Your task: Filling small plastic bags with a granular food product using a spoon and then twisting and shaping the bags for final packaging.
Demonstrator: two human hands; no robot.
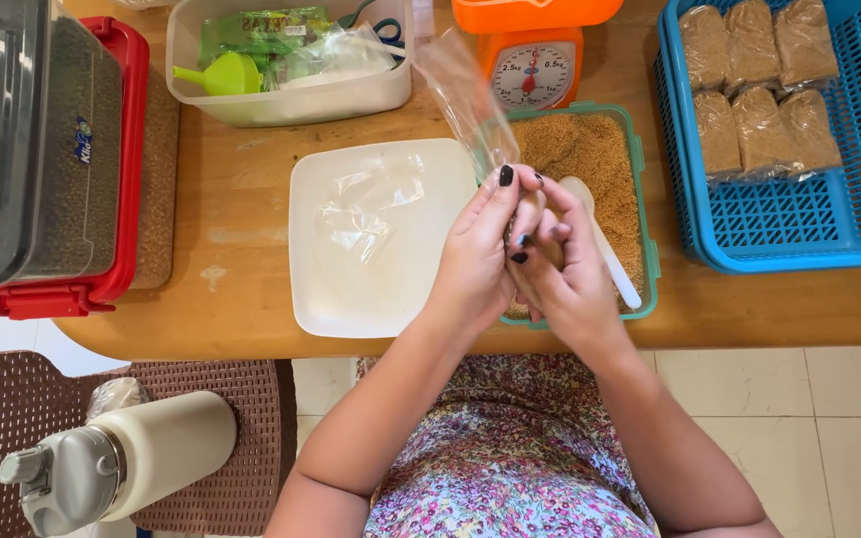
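I hold a small clear plastic bag point(462, 100) at its lower end, both sets of fingers pinched tight around the filled part, above the green-rimmed tub of brown grain point(590, 149). My left hand point(475, 264) wraps it from nine o'clock, my right hand point(572, 269) from three. The bag's open top flaps loose toward twelve; if my pinch slackens, grain could spill past the tub onto the table point(241, 189). The white spoon point(605, 249) rests in the tub. The white square plate point(381, 234) lies at nine, the orange scale point(532, 60) at twelve.
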